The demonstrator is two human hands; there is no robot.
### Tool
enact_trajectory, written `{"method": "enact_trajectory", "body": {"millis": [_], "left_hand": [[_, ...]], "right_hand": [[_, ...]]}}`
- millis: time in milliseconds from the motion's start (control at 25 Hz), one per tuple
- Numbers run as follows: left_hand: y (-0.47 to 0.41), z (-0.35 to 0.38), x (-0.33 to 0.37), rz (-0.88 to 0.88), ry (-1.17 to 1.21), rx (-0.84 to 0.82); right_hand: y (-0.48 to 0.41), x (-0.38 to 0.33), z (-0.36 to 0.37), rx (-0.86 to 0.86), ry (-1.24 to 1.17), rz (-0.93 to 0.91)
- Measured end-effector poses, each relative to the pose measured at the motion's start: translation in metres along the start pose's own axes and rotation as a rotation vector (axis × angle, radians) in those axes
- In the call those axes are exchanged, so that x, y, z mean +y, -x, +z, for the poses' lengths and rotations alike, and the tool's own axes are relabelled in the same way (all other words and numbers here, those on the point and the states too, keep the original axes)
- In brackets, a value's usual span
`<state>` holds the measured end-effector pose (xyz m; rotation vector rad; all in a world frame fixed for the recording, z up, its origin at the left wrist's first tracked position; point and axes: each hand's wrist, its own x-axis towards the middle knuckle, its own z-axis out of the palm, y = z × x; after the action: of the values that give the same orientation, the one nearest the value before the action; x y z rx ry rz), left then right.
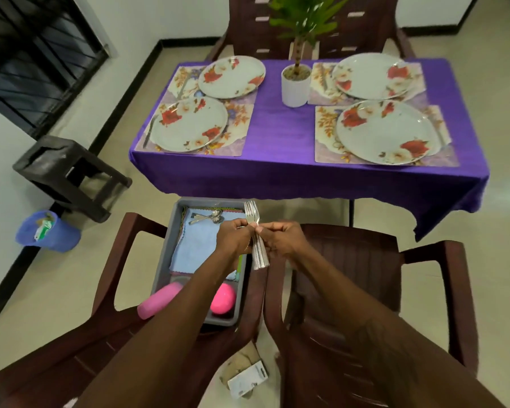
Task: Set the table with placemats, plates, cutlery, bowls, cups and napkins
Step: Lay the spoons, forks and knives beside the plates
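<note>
No writing can be read anywhere. At far left a blue plastic bin (49,231) stands on the floor. A grey rectangular tray (171,231) on a brown chair holds a pale blue napkin (195,248) and shiny spoons (209,217). The left hand (233,238) and right hand (280,238), both curled closed, pinch a bundle of metal forks (255,231), tines up, above the tray. Beyond, the purple-clothed counter (286,128) carries four round floral plates (189,125) on placemats (239,125).
</note>
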<state>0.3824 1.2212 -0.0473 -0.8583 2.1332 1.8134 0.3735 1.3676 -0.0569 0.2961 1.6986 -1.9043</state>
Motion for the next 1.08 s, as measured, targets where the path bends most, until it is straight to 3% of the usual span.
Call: {"method": "enact_trajectory", "body": {"millis": [200, 560, 640, 800, 1080], "left_hand": [[0.034, 0.031, 0.019, 0.052, -0.055, -0.069], [0.082, 0.125, 0.056, 0.171, -0.144, -0.001], [0.07, 0.145, 0.067, 0.126, -0.087, 0.019], [0.02, 0.179, 0.094, 0.05, -0.006, 0.06], [-0.076, 0.208, 0.11, 0.007, 0.168, 0.079]], "right_hand": [[0.054, -0.011, -0.031, 0.096, -0.004, -0.069], [0.074, -0.034, -0.113, 0.451, 0.069, -0.118], [0.057, -0.043, -0.136, 0.517, 0.064, -0.123], [0.0, -0.073, -0.174, 0.459, 0.037, -0.099], [-0.14, -0.119, -0.201, 0.637, 0.152, -0.05]]}}
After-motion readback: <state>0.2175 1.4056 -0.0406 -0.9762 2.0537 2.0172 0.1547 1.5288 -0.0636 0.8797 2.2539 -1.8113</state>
